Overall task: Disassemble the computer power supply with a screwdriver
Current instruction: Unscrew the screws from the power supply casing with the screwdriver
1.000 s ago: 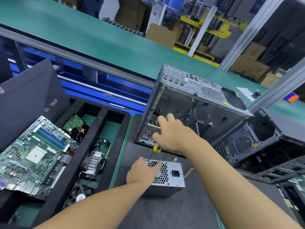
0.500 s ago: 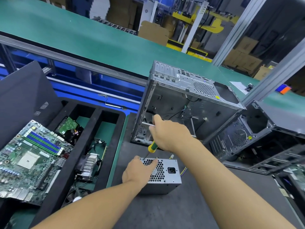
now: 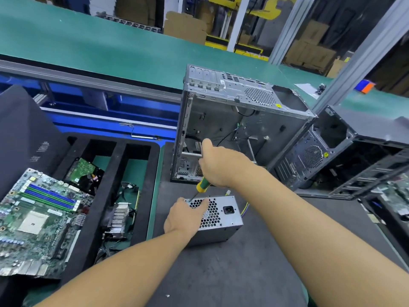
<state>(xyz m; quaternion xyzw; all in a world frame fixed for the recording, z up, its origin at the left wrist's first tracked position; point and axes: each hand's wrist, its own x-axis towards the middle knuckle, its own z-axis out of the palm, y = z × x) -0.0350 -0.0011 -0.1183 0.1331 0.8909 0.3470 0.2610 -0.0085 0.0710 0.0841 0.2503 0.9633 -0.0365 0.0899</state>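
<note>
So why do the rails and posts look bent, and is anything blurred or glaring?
Head view: the wide-angle lens bows the conveyor rail and tilts the aluminium post near the edges; head view again: lighting is even, no harsh glare, only soft shadow by the power supply; head view again: the right hand and screwdriver look fairly sharp, the far cardboard boxes softer.

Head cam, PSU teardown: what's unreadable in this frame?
Head view: screwdriver tip and any screw under it, too small, partly behind the left hand.
Head view: grip of the right hand on the handle, hidden by the hand's own back.
Head view: left side of the power supply, covered by the left hand.
Head view: motherboard, cut off by the left edge.
</note>
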